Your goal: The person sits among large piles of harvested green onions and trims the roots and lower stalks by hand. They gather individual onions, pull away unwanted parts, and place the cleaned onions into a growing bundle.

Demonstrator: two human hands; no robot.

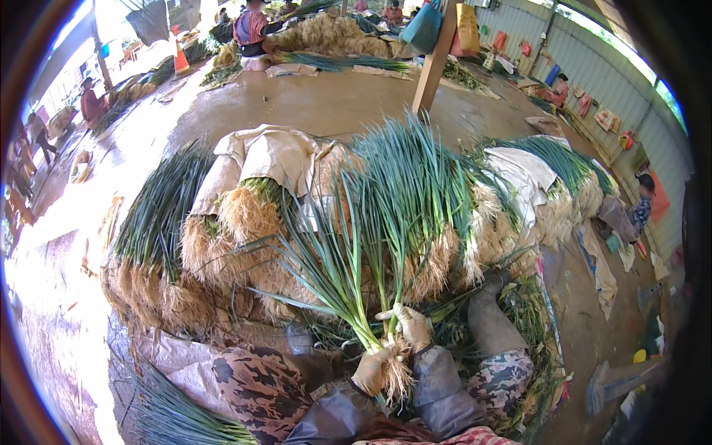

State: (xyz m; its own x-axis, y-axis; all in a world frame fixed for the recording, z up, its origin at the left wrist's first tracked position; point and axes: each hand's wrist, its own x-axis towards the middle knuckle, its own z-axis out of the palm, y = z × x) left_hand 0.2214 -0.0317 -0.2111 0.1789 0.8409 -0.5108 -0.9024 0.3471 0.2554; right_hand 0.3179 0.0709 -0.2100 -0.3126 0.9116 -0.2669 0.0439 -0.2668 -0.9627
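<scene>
My left hand [370,373], in a pale glove, is wrapped around the root end of several green onions [352,293]. Their stringy roots [399,374] hang down beside the glove, and the long leaves fan up and to the left. Just above and to the right, my gloved right hand [413,327] is closed on the white lower stems, its fingers pointing left across them. Grey sleeves cover both forearms. Directly beyond my hands stands a large pile of green onions [415,185], roots toward me.
Sacking [271,152] covers part of the pile. More green onions [189,408] lie at my lower left, and loose leaf trimmings [530,326] by my right boot [493,322]. A wooden post [434,67] with hanging bags rises beyond. Other people [252,33] sit around the wet floor.
</scene>
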